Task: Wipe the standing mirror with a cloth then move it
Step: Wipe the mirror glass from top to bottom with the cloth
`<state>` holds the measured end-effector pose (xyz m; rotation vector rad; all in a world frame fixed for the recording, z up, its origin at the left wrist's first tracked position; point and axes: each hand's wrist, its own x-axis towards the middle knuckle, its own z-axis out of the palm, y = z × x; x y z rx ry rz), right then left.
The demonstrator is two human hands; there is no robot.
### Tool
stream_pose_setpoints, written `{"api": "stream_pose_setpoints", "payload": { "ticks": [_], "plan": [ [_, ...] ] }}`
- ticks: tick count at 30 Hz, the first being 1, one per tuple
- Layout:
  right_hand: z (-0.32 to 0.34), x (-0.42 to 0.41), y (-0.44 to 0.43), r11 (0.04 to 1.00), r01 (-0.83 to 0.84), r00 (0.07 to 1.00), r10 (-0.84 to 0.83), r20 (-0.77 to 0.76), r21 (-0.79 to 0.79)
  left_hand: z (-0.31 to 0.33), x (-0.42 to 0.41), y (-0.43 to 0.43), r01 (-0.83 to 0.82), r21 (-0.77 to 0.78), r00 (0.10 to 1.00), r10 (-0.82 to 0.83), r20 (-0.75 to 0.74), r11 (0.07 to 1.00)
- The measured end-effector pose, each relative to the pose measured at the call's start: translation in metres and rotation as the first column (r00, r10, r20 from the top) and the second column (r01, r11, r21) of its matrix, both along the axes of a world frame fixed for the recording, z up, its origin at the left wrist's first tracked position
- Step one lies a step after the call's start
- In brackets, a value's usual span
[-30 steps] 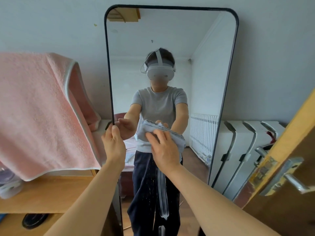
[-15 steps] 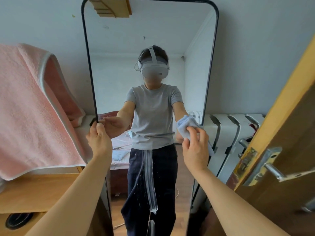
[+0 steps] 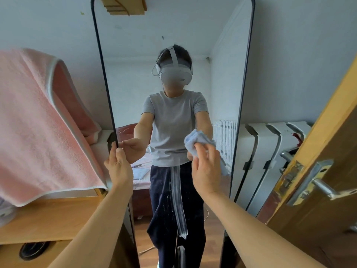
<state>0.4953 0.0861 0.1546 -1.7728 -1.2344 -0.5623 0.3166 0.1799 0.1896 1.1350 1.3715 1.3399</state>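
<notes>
Pink towel [image 3: 38,120]: hangs at far left over a wooden desk [image 3: 48,217], its lower corner just beside the mirror's left edge. Not part of the job.

Left hand [image 3: 118,167]: closed around the black left frame edge of the standing mirror [image 3: 135,74], fingers wrapped on the rim at about mid-height. Same grip as a second ago; it serves as the steadying hand.

Standing mirror: upright, centre of view, between the desk and a white radiator [image 3: 270,161]. A whitish vertical streak [image 3: 178,202] with small flecks beside it runs down the lower middle of the glass and is not yet wiped.

Right hand [image 3: 207,171]: fingers bunched around a pale blue cloth [image 3: 197,141], gripping it as a wad against or just before the glass near the right edge; contact cannot be confirmed. A second ago this hand and cloth were at the centre of the glass above the streak; half a second ago they had already swept to the right side, where they now sit slightly higher.

Judgement: one sideways pass at mid-height appears complete. The lower streak remains, so wiping is unfinished and moving the mirror is premature.

Wooden door [image 3: 328,171] with metal handle [image 3: 320,188]: far right, open, near the mirror's probable path.
</notes>
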Motion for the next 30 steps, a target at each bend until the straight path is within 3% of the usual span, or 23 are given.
{"api": "stream_pose_setpoints", "payload": {
  "ticks": [6,10,20,26,30],
  "plan": [
    [0.000,-0.044,0.036,0.992,-0.117,0.981,0.110,0.160,0.038,-0.013,-0.010,-0.002,0.075,-0.006,0.997,-0.075,0.012,0.997],
    [0.009,-0.071,0.051,0.965,-0.252,0.921,0.264,0.285,-0.079,-0.029,-0.018,0.001,0.156,-0.036,0.986,-0.154,0.062,0.987],
    [-0.002,-0.106,0.065,0.892,-0.369,0.822,0.444,0.358,-0.260,-0.029,-0.024,-0.009,0.196,0.063,0.971,-0.203,0.130,0.979],
    [-0.022,-0.102,0.055,0.868,-0.372,0.788,0.483,0.382,-0.329,-0.044,-0.028,-0.011,0.164,0.019,0.979,-0.165,0.123,0.986],
    [-0.027,-0.071,0.037,0.913,-0.268,0.837,0.379,0.395,-0.308,-0.045,-0.021,-0.011,0.114,0.004,0.985,-0.113,0.134,0.994]
  ]
}}
